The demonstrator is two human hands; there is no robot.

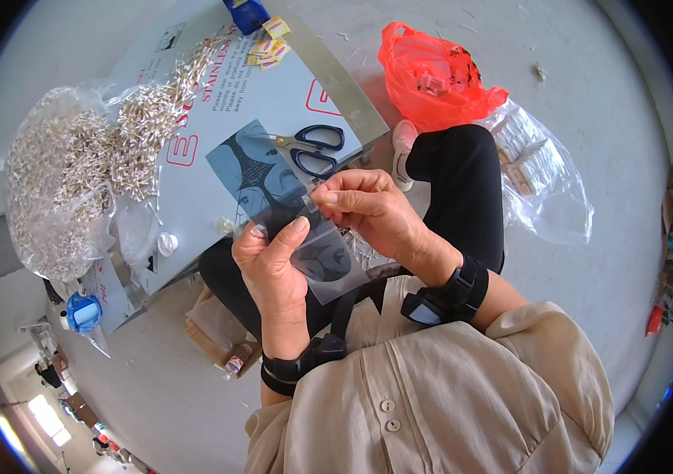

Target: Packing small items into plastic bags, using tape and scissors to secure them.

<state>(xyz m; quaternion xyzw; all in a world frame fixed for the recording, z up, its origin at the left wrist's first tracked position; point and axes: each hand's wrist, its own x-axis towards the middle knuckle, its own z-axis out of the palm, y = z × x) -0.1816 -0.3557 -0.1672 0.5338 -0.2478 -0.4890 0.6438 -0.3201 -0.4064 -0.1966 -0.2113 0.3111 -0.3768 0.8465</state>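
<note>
My left hand [277,272] grips a dark, see-through plastic film sheet [253,170] between thumb and fingers. Grey-blue shapes are printed on it, and its lower end [325,265] hangs over my lap. Close beside, the thumb and fingertips of my right hand [376,213] are pinched together at the film's right edge. What is between them is too small to make out. Scissors [317,148] with dark blue handles lie on the table just beyond my hands, their blades against the film's upper part.
A heap of thin white-tipped sticks [147,126] spills from a clear bag [56,182] on the table's left [202,189]. Yellow-white packets [269,51] lie at the far edge. A red plastic bag [435,79] and a clear bag of white packs [530,158] rest on the floor, right.
</note>
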